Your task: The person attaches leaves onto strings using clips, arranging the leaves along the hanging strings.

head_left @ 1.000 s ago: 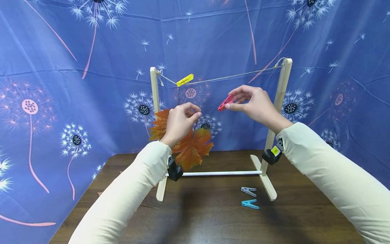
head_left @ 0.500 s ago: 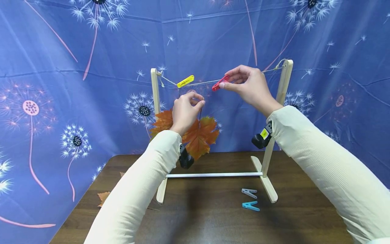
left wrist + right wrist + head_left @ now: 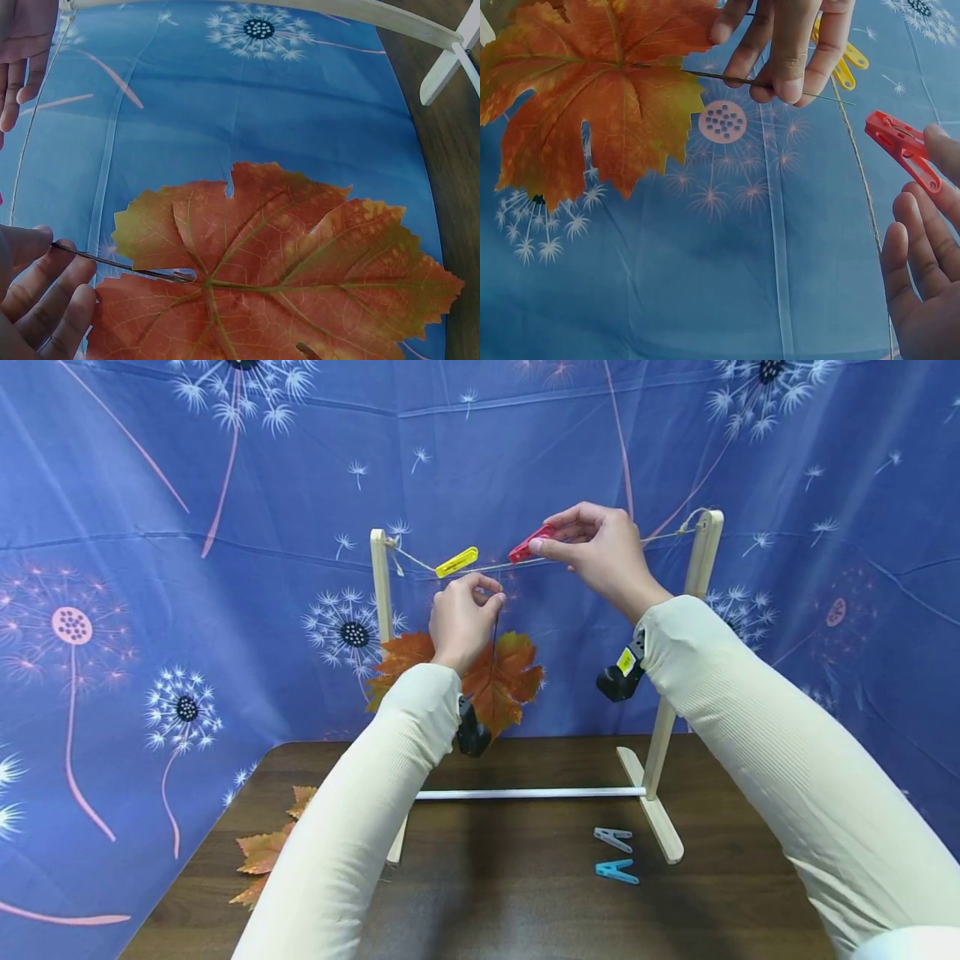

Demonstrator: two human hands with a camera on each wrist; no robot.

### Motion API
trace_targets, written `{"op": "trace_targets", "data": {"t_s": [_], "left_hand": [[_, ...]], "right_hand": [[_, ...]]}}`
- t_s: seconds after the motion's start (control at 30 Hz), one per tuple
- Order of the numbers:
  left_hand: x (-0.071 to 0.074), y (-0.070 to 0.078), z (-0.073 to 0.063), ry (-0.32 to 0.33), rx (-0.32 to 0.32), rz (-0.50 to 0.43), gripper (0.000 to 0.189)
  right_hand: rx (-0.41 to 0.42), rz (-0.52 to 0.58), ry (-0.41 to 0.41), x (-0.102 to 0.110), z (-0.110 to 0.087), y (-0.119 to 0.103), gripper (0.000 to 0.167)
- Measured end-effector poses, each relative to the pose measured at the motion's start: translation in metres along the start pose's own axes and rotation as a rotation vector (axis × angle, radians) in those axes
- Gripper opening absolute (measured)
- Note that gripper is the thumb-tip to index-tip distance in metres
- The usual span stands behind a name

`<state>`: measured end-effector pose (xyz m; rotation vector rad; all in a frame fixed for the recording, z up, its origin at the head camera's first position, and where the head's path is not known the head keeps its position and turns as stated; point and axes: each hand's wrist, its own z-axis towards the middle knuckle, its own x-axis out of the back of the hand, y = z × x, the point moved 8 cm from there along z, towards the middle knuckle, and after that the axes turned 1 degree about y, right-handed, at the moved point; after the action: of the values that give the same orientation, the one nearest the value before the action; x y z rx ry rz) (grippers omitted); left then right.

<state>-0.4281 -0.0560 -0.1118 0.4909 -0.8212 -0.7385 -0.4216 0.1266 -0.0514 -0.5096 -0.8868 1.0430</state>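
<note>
One leaf [image 3: 502,683] hangs below the string [image 3: 493,567], its stem [image 3: 124,264] pinched by the left hand [image 3: 465,618]; the right hand [image 3: 607,556] pinches a red clothespin [image 3: 528,546]. Both hands stand higher than one second earlier; the clothespin has moved up to just beside the string.

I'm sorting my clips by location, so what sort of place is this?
Probably an indoor tabletop set up for crafts or filming, though no wider room shows: a dandelion-print cloth hangs behind a brown table, where a wooden frame holds up a string.

Red clothespin [image 3: 529,545] and held leaf [image 3: 504,683] higher
</note>
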Motion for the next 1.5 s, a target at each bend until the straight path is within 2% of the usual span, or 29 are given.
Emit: {"op": "trace_targets", "data": {"t_s": [0.47,1.0,1.23,1.5], "left_hand": [[-0.005,-0.001,0.006,-0.002,0.023,-0.009,0.012],[-0.005,0.0,0.006,0.003,0.019,-0.012,0.012],[-0.007,-0.002,0.001,-0.026,0.009,-0.029,0.015],[-0.003,-0.003,-0.004,-0.043,0.014,-0.065,0.017]], "right_hand": [[-0.023,-0.064,0.005,-0.01,0.014,0.004,0.033],[-0.079,-0.119,-0.038,-0.014,0.013,0.008,0.044],[-0.101,-0.165,-0.091,-0.014,0.006,0.01,0.048],[-0.089,-0.157,-0.124,-0.013,0.001,0.008,0.055]]}}
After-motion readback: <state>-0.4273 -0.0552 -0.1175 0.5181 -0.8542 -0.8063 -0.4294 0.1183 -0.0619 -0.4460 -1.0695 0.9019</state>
